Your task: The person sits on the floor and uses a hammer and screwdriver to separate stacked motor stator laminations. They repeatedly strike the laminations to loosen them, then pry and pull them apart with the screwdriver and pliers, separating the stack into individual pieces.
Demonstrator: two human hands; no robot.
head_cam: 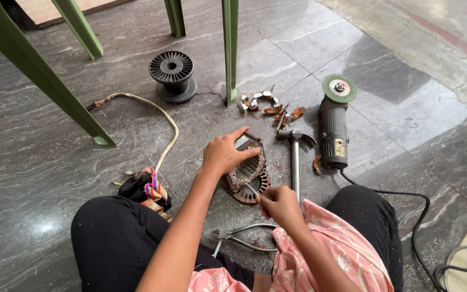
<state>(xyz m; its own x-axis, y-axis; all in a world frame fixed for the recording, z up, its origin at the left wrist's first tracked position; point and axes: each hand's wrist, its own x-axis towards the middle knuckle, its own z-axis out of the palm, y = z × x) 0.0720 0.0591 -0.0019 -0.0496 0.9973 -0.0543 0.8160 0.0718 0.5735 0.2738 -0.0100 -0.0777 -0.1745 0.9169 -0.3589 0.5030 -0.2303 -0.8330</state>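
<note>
A person sits on a grey stone floor [39, 162], knees apart, with a motor stator [248, 172] lying between them. The left hand [224, 154] is spread over the stator's top and left side, fingers curled around its laminated core, gripping it. The right hand [278, 204] is pinched tight on a thin tool [252, 189] whose tip reaches into the stator's slotted ring; what kind of tool it is cannot be told.

Just right of the stator a claw hammer [295, 148] lies with its head away from the person and its shaft running back toward the right hand. Beyond it, an angle grinder [334, 127] lies with its green disc at the far end; a yellow-and-red rectangular label sits on the near end of its black body, and its black cord [406, 200] trails to the right. Pliers [241, 237] lie open on the floor close to the body, below the right hand.

Scraps of copper winding [268, 108] are scattered above the hammer, near a green metal leg [230, 51]. A black empty spool [172, 75] stands left of that leg. A pale cable [158, 116] curves down to a bundle of coloured cloth [149, 189] beside the left knee.
</note>
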